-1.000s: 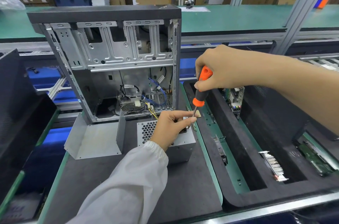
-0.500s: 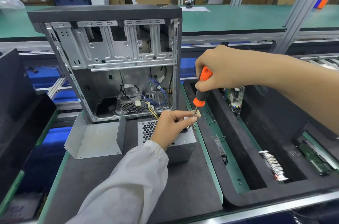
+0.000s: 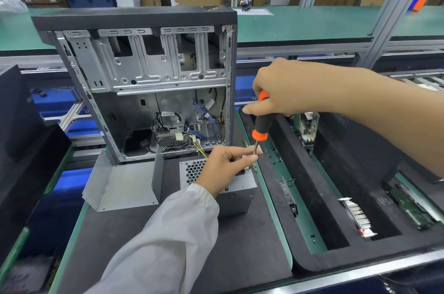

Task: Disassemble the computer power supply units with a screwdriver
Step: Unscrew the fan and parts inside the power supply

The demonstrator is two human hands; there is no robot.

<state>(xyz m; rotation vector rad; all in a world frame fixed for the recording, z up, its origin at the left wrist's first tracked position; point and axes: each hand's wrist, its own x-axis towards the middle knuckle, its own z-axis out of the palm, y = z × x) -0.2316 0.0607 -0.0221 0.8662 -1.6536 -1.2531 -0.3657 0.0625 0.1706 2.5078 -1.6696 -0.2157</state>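
Head view, centre of frame: the right hand is wrapped around the handle of the screwdriver, shaft pointing down. The left hand pinches the shaft near the tip and rests on the power supply unit, which sits on the dark counter at lower centre. The screw itself is hidden by the fingers.

Risk, as a judgement: an unseated tip could cam out and strip the screw or jab the guiding fingers; a freed screw could roll away.

Just behind stands the open computer case, its cables near the unit. A foam tray lies to the right.
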